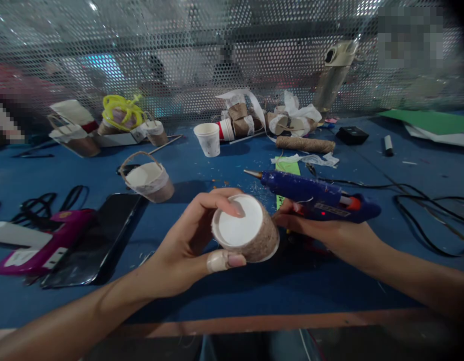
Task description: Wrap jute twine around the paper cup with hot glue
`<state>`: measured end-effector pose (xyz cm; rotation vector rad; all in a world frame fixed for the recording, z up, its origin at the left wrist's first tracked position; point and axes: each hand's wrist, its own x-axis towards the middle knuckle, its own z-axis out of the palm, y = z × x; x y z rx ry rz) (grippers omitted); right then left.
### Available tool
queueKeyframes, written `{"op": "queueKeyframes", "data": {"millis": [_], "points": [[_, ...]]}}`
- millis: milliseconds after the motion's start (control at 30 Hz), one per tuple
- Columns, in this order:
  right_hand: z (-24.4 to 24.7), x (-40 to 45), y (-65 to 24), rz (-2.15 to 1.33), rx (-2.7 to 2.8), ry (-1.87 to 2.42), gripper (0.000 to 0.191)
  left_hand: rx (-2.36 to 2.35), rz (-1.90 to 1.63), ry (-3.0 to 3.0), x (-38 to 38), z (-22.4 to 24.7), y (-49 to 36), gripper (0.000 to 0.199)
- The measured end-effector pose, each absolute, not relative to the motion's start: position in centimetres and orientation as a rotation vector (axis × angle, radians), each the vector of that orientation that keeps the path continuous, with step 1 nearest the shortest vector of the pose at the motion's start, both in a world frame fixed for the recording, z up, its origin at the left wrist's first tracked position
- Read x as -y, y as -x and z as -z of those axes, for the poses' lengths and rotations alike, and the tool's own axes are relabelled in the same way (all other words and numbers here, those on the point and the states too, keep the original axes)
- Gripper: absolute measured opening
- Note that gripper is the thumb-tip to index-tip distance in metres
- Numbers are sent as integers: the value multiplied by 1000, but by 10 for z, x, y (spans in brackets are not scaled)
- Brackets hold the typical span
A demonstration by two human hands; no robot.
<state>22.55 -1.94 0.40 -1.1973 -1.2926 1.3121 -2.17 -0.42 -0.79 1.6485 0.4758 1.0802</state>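
Observation:
My left hand (194, 240) is wrapped round a small paper cup (260, 239) covered in brown twine, its white round end tilted up toward me. A bandage is on the left thumb. To the right, my right hand (322, 228) holds a blue glue gun (307, 193) by its handle, the nozzle pointing left above the cup. The right fingers are partly hidden under the gun. A twine-wrapped cup with a handle (151, 183) stands behind my left hand.
A white paper cup (208, 141), a twine roll (305, 145) and wrapped cups lie toward the mesh panel (179, 65). On the left are a phone (96, 240) and a magenta tool (59, 240). Black cable (412, 220) runs at right.

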Motion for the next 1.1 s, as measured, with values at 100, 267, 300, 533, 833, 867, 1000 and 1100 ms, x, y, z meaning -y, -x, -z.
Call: {"op": "queueKeyframes", "data": {"millis": [100,267,300,533,833,867,1000,1100], "points": [[-2,18,-225,-1291,1292,1160,32,-566,-1081,-1488,7,9,22,41],[8,14,-232,-1136,1394,1133,21,-687,-1111,-1075,6,5,20,32],[9,14,-233,-1107,1411,1135,22,-710,-1103,-995,5,3,19,32],[12,13,-232,-980,1535,1095,17,-689,-1020,-788,-4,-3,16,33],[18,13,-240,-697,1685,1123,7,-757,-1026,-834,-5,2,20,39],[19,10,-241,-637,1685,1140,6,-764,-1025,-818,-4,1,20,39],[19,2,-246,-447,1656,1226,9,-765,-1001,-803,-2,-1,18,37],[17,1,-249,-411,1637,1277,7,-754,-983,-834,0,-2,17,34]]}}
